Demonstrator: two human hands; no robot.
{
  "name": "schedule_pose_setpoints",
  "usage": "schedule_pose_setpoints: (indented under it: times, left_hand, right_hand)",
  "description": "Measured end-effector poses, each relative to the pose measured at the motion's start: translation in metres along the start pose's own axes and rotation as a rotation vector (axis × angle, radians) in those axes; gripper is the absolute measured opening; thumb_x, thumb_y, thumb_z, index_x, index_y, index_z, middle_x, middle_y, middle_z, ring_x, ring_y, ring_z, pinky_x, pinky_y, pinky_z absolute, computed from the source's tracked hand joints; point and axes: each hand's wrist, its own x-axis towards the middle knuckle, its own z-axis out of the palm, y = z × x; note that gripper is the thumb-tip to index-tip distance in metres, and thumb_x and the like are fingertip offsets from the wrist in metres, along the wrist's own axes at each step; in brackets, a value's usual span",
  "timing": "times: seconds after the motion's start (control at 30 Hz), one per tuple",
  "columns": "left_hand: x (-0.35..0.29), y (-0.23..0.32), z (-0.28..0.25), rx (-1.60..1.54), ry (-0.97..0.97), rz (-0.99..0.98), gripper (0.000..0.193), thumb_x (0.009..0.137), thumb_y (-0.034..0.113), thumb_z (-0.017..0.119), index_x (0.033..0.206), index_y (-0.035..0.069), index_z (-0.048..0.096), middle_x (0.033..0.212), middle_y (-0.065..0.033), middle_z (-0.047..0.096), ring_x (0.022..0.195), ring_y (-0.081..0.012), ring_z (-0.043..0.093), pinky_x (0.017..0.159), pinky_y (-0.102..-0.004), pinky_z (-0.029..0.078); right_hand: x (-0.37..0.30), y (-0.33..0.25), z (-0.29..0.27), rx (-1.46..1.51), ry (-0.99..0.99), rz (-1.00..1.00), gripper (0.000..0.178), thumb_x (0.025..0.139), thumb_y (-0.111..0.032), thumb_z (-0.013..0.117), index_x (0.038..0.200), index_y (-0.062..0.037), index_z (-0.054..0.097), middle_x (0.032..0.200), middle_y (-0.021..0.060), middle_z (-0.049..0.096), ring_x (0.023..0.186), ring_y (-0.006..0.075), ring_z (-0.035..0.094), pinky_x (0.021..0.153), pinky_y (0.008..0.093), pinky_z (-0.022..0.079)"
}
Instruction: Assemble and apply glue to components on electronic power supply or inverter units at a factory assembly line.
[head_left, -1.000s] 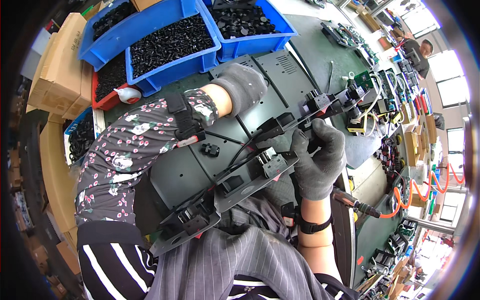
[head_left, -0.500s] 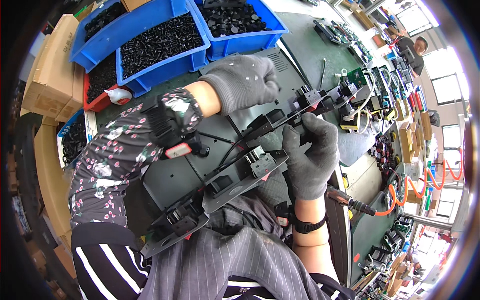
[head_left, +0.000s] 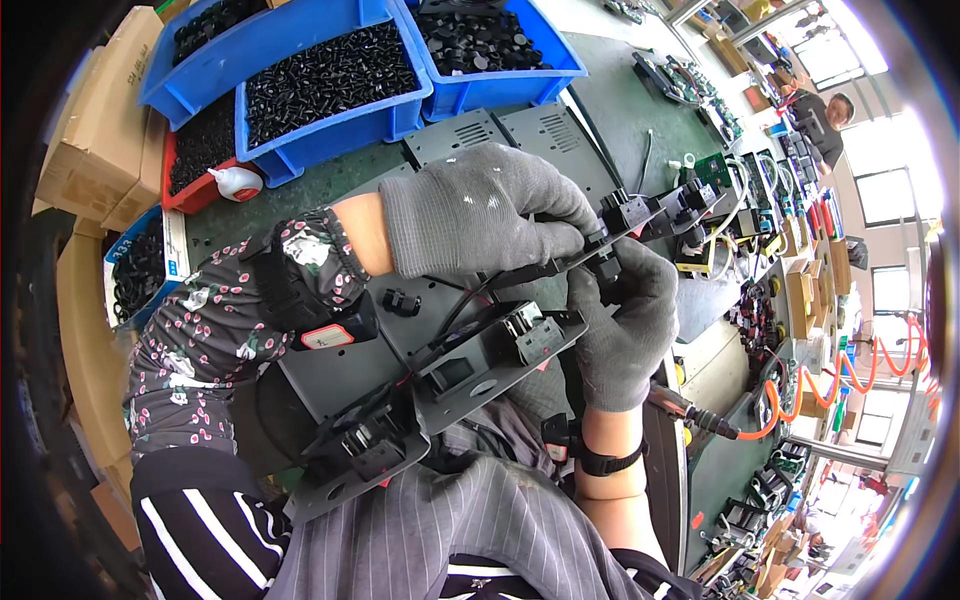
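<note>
Both my hands wear grey knit gloves. My left hand (head_left: pixel 490 210) reaches across a long black metal panel (head_left: pixel 535 270), its thumb and fingers pinched together at the panel's edge; what they hold is hidden. Just below, my right hand (head_left: pixel 630 325) curls its thumb and fingers about a small black part (head_left: pixel 604 266) at the same edge. Black and silver sockets (head_left: pixel 628 210) stand up on the panel beyond my fingertips. Nearer my lap lies a second black panel (head_left: pixel 490 372), fitted with a socket block (head_left: pixel 527 335) and a black switch-like piece (head_left: pixel 450 376).
Blue bins (head_left: pixel 335 90) of small black parts stand at the far left, beside a red bin (head_left: pixel 200 150) and a white bottle (head_left: pixel 237 183). Cardboard boxes (head_left: pixel 105 130) are stacked left. A driver-like tool (head_left: pixel 690 410) with an orange coiled hose (head_left: pixel 770 410) lies right. A person (head_left: pixel 815 125) is far right.
My left hand has come down and toward me from above the panel, and its fingertips now meet the panel's edge beside my right hand. My right hand has closed around the small black part.
</note>
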Motion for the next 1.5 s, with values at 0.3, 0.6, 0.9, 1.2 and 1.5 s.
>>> schedule_pose_setpoints:
  times: [0.3,0.6,0.9,1.2,1.5]
  left_hand:
    - [0.007,-0.013,0.001,0.223,0.099,0.315,0.018,0.083,0.014,0.066,0.097,0.002,0.068,0.112,-0.0120,0.061,0.096,-0.0234,0.062,0.080,-0.0324,0.050]
    - [0.014,0.010,-0.005,-0.073,-0.091,-0.282,0.034,0.090,0.031,0.063,0.098,-0.001,0.066,0.097,-0.0084,0.058,0.081,-0.0133,0.059,0.067,-0.0269,0.050]
    - [0.013,-0.004,-0.002,0.034,-0.150,-0.199,0.036,0.083,0.035,0.068,0.103,0.005,0.068,0.096,-0.0112,0.064,0.089,-0.0186,0.059,0.082,-0.0313,0.048]
    - [0.012,-0.007,-0.010,-0.096,-0.179,-0.241,0.045,0.086,0.036,0.068,0.115,0.002,0.061,0.099,-0.0080,0.065,0.094,-0.0135,0.060,0.083,-0.0280,0.049]
    - [0.014,-0.009,-0.004,-0.145,-0.172,-0.162,0.044,0.085,0.024,0.067,0.119,-0.002,0.059,0.107,-0.0081,0.064,0.097,-0.0126,0.059,0.084,-0.0277,0.049]
  right_hand:
    - [0.011,-0.006,-0.005,-0.218,-0.129,-0.040,0.026,0.095,-0.025,0.054,0.083,-0.0028,0.060,0.064,0.0124,0.058,0.053,0.0290,0.058,0.052,0.0354,0.045]
    - [0.008,-0.004,0.004,-0.408,0.046,-0.282,0.031,0.091,-0.032,0.058,0.091,-0.0013,0.058,0.071,0.0145,0.057,0.062,0.0309,0.058,0.057,0.0396,0.044]
    - [0.009,0.006,-0.005,-0.221,-0.100,-0.121,0.029,0.097,-0.025,0.049,0.082,-0.0019,0.059,0.060,0.0137,0.054,0.055,0.0339,0.056,0.053,0.0375,0.042]
    - [0.009,0.005,-0.003,-0.210,-0.108,-0.111,0.028,0.097,-0.025,0.049,0.083,-0.0024,0.059,0.061,0.0145,0.055,0.057,0.0349,0.057,0.053,0.0382,0.043]
    - [0.009,0.003,-0.004,-0.216,-0.101,-0.102,0.031,0.098,-0.028,0.047,0.082,-0.0027,0.058,0.062,0.0163,0.054,0.059,0.0368,0.057,0.054,0.0395,0.043]
